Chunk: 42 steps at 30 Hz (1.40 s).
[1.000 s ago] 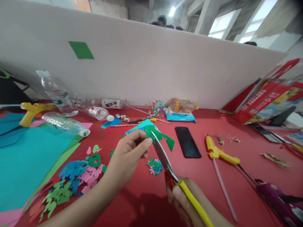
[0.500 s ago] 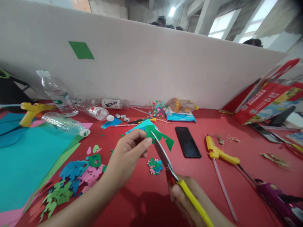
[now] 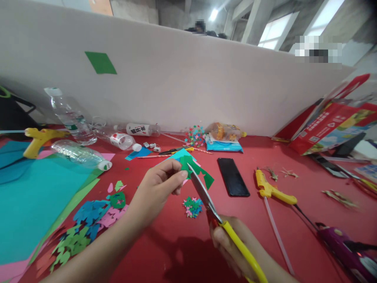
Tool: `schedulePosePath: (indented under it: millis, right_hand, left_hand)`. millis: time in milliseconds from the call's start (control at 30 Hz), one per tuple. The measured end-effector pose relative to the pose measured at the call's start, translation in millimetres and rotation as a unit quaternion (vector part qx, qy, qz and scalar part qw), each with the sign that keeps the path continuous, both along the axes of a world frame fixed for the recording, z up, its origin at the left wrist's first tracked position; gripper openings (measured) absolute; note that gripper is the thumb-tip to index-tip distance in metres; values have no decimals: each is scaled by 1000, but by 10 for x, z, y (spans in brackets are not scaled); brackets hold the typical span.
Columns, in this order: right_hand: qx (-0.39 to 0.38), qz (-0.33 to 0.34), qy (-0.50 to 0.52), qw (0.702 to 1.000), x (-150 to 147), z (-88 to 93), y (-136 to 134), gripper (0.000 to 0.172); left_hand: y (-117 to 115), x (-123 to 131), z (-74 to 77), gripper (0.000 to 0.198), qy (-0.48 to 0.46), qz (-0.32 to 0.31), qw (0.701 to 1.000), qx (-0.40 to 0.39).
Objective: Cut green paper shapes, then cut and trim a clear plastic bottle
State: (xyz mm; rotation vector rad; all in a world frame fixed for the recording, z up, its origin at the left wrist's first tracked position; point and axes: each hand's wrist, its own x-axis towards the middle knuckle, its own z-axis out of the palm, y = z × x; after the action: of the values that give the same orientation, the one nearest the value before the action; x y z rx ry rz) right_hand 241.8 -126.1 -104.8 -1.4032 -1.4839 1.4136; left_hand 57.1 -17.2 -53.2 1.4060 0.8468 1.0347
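My left hand pinches a piece of green paper between thumb and fingers. A star-shaped hole shows in that paper. My right hand is closed around the handles of yellow-and-red scissors. The blade tips lie against the green paper beside my left thumb. Below the paper, a small pile of cut paper stars in blue, green and pink rests on the red table. Left of my forearm lie blue paper scraps, pink scraps and light green scraps.
A black phone and a yellow glue gun lie to the right. Along the back are plastic bottles, a ball of stars and a blue packet. Large turquoise sheets cover the left. A white partition stands behind.
The green paper's right end has shifted slightly left and down. Both hands keep their hold, with the scissors at nearly the same place.
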Motion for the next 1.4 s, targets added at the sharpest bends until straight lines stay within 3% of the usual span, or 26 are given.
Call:
schedulePosePath:
  millis: [167, 300, 500, 867, 1133, 1400]
  right_hand:
    - [-37, -14, 15, 999, 20, -16, -18, 68]
    - [-61, -6, 19, 998, 27, -53, -7, 72]
    - [2, -10, 9, 1000, 29, -107, 22, 66]
    - [-18, -16, 10, 1000, 51, -82, 40, 67]
    - [-22, 35, 11, 999, 78, 128, 12, 67]
    - [-47, 8, 2, 999, 52, 156, -45, 69]
  left_hand:
    - [87, -65, -19, 14, -15, -28, 999, -22]
    - [120, -91, -55, 13, -33, -15, 999, -23]
    - [39, -12, -32, 20, -35, -69, 996, -53]
    - [36, -14, -13, 14, -92, 1, 994, -56]
    - [79, -47, 4, 12, -3, 41, 998, 40]
    - [71, -81, 47, 13, 38, 39, 997, 55]
